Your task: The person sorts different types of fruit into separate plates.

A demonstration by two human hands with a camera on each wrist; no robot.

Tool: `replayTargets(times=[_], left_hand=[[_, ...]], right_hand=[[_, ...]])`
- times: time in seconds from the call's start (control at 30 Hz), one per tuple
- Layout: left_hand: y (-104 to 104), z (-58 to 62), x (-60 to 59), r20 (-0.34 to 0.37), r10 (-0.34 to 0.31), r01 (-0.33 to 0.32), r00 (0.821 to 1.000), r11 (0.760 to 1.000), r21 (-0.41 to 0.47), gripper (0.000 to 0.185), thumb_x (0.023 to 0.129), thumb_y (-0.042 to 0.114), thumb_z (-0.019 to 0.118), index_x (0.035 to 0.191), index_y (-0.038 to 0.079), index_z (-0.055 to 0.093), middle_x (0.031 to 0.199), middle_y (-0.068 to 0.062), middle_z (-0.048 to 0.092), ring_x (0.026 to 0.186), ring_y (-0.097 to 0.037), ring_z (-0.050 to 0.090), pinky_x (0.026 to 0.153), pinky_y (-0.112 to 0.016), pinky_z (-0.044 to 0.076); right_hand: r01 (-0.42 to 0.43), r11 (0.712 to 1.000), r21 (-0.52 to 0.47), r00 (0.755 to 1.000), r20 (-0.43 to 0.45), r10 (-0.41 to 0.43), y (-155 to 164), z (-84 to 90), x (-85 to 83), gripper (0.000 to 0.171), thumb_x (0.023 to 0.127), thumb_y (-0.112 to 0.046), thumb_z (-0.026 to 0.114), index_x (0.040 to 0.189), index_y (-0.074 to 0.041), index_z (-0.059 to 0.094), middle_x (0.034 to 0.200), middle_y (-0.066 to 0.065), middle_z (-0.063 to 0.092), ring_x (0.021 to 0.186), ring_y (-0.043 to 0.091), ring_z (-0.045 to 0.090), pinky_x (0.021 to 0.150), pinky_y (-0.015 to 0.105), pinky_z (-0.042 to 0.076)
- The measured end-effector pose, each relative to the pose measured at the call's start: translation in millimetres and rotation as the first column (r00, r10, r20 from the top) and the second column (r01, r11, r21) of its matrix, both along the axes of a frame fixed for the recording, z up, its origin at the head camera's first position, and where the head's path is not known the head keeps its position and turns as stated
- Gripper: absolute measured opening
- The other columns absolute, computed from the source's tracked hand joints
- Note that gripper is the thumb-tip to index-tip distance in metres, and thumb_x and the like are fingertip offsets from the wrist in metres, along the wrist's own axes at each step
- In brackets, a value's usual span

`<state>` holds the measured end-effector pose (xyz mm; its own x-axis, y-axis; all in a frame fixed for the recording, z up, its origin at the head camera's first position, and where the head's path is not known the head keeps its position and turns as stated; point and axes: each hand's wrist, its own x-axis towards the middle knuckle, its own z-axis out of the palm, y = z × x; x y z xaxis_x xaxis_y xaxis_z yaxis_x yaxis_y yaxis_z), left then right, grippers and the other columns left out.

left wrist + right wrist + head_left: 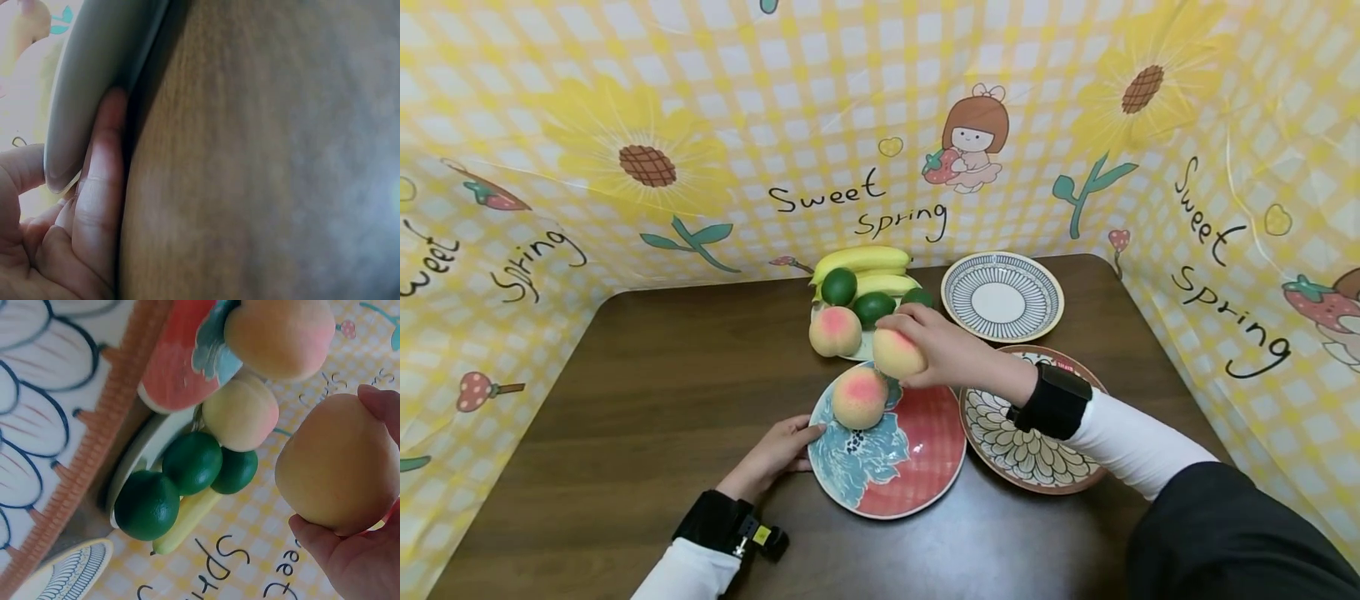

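Nearest the head camera, the left hand (775, 454) lies on the tabletop (647, 392) at the left rim of the red and blue plate (917, 467). Its fingers (103, 187) pinch that rim, thumb above and fingers beneath, as the left wrist view confirms.

Right hand (943, 350): fingers (337, 550) are curled round a held peach (897, 353), grasped from above. This peach hangs over the far edge of the red and blue plate, clear of its surface.

On the red and blue plate, toward its far left part, rests a second peach (859, 397).

Just behind the red and blue plate stands a pale fruit plate (147, 456) carrying a third peach (834, 331), limes (838, 286) and bananas (861, 258).

To the right of the red and blue plate, touching or nearly touching it, sits a petal-pattern plate (1022, 454) under the right forearm. Behind that one lies a striped plate (1002, 297).

A yellow checked backdrop (625, 125) encloses the tabletop on three sides.
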<state>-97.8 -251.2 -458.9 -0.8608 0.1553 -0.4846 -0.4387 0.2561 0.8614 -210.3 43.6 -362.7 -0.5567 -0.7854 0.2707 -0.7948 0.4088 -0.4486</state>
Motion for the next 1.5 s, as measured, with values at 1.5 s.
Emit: replayTargets(times=[1.5], left_hand=[[3.8,-1.8,1.7,-0.025,0.048,-0.048,0.999,0.999,-0.001,0.043,0.108,0.022,0.046,0.133,-0.012,0.054,0.077,0.009,0.071,0.068,0.0,0.068,0.063,-0.016,0.058]], right_hand=[[-0.132,0.967,0.219,0.991,0.039,0.126,14.7,-40.7,-1.5,0.091,0.075,-0.024,0.09,0.153,-0.012,0.046,0.136,0.016,0.052,0.122,0.032,0.055,0.106,0.047,0.052]])
